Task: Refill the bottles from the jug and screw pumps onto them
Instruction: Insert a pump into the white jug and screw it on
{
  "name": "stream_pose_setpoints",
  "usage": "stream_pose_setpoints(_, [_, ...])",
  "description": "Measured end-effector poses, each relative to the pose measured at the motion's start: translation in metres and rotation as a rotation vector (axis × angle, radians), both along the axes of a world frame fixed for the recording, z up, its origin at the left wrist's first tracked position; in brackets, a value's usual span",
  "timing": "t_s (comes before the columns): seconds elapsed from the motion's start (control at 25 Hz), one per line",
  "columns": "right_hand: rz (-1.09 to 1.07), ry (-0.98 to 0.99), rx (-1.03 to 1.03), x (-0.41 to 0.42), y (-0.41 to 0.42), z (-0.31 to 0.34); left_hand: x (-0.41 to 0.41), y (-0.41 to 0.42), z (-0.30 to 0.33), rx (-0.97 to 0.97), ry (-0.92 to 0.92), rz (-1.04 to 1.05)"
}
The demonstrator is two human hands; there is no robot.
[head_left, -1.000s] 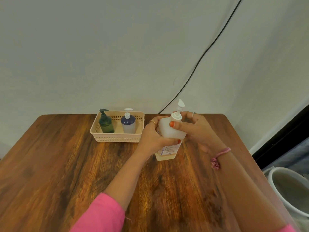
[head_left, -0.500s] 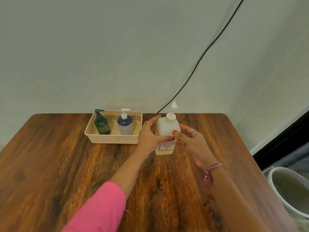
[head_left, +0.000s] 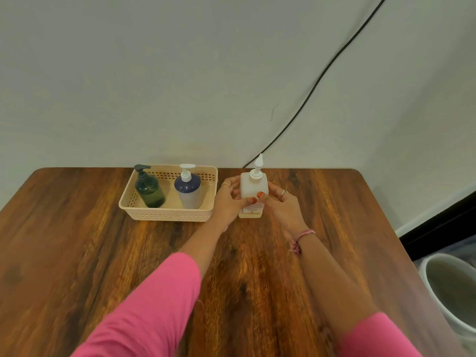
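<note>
Since half a second ago, both hands and the square white plastic pump bottle (head_left: 253, 188) sit farther back on the brown wooden table (head_left: 77, 253), the bottle upright on its base just right of the beige perforated plastic basket (head_left: 164, 215). One second ago the bottle was tilted and lifted nearer the person; now it stands level.

Left hand (head_left: 229, 202) wraps the bottle's left side, thumb across the front, fingers curled behind and out of sight. Right hand (head_left: 279, 202) cups the right side, its thumb meeting the left thumb on the front face. Both thumbs cover most of the label, so its print cannot be read. A white pump (head_left: 257, 166) sits on the neck, nozzle pointing up and far; whether it is fully screwed down cannot be told.

Inside the basket stand a dark green pump bottle (head_left: 150, 190) on the left and a navy-and-frosted pump bottle (head_left: 188, 189) on the right, their bases hidden by the near wall.

At the right edge a white bucket (head_left: 438, 305) is cut off by the frame.
</note>
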State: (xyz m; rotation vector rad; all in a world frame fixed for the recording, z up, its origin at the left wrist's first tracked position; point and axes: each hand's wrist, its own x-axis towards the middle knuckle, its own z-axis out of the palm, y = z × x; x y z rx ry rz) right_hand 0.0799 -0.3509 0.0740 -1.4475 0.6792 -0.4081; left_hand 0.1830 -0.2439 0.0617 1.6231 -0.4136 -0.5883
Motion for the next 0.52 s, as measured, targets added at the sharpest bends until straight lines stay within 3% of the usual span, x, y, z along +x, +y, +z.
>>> stream_pose_setpoints(0.52, [-0.022,0.087,0.022,0.037,-0.022,-0.049,0.030,-0.023,-0.042,0.097,-0.004,0.000])
